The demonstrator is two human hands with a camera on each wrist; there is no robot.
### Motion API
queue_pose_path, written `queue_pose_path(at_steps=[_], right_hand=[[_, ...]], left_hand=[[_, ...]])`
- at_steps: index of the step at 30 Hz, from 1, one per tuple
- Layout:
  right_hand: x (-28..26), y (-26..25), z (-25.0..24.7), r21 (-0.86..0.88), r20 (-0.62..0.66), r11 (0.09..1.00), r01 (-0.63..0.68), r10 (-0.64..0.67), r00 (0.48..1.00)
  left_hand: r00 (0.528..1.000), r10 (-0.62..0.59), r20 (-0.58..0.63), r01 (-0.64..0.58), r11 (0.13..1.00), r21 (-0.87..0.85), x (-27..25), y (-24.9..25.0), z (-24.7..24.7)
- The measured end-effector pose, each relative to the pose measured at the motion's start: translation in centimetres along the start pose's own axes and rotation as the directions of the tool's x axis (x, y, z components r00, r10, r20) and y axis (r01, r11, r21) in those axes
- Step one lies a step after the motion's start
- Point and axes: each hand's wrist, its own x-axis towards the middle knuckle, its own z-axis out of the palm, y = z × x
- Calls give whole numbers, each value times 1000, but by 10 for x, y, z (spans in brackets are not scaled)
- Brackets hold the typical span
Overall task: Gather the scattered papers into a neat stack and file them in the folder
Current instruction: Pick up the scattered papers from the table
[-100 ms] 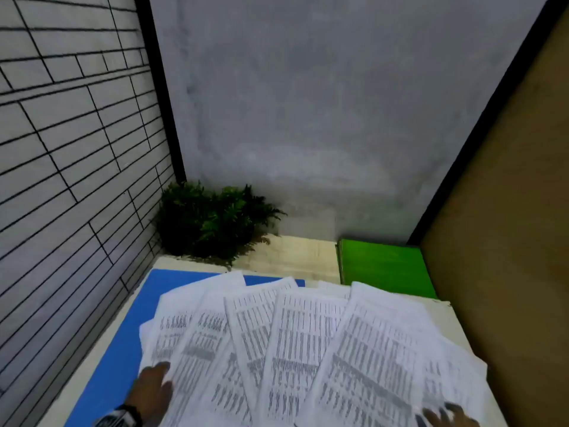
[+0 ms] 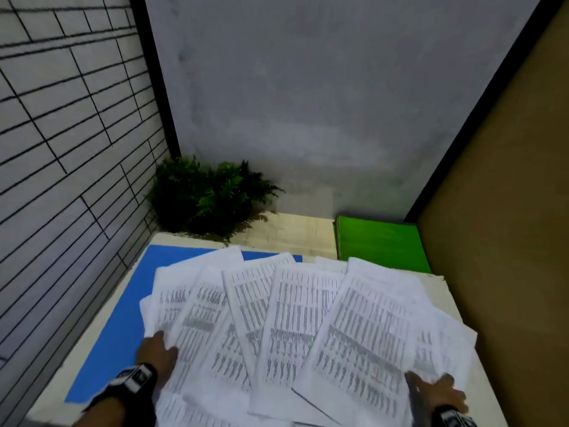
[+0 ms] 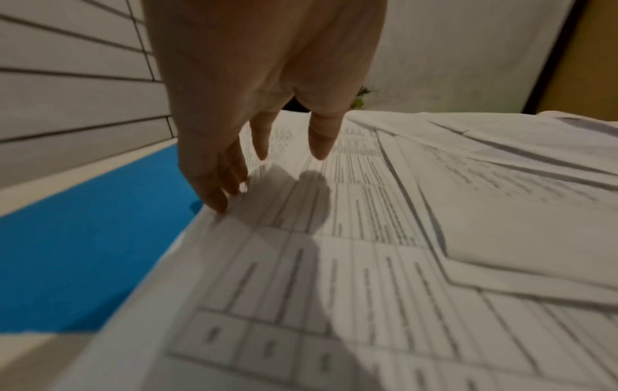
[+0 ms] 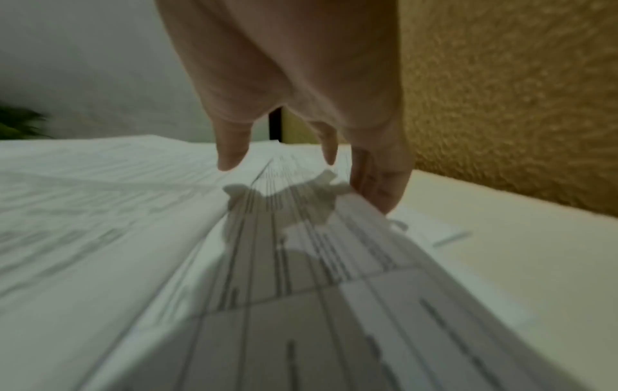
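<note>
The fanned white printed papers (image 2: pixel 295 328) are spread across the pale surface (image 2: pixel 458 306), overlapping a blue sheet (image 2: pixel 123 306); a green folder (image 2: pixel 378 241) lies behind, by the brown wall. The left grip (image 2: pixel 158 352) and right grip (image 2: pixel 437 392) are set at the fan's outer edges with straight fingers, nothing clasped.

Head view: set high, facing forward and down across the bench (image 2: pixel 455 306) toward the rear grey wall (image 2: pixel 308 103), taking in the fanned papers (image 2: pixel 295 318) and both hands at its lower edge. Left wrist view: set very near, low over the papers (image 3: pixel 368 264), looking along the left hand (image 3: pixel 261 79) toward the tiled wall (image 3: pixel 67 79). Right wrist view: equally close, looking along the right hand (image 4: pixel 301 79) beside the brown board (image 4: pixel 518 92). All 3 views share the papers; the plant (image 2: pixel 209 195) shows in each.
</note>
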Motion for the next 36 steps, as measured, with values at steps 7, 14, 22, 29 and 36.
queue_pose_path(at_steps=[7,14,22,29,36], right_hand=[[-44,-27,9,199,103,973,113,-135,985],[-52,-49,1,416,119,866,277,-354,928],[-51,-65,4,383,340,871,307,-442,830],[-87,-93,36,459,417,843,282,-484,769],[-83,-101,37,558,368,806,198,-455,811]], left_hand=[[987,52,150,-23,981,-191,-22,38,-1],[966,135,221,-6,864,-503,-35,74,-5],[848,242,472,101,800,-592,-17,88,16],[785,327,526,127,746,-653,-23,112,47],[877,271,398,-28,854,-519,-34,121,48]])
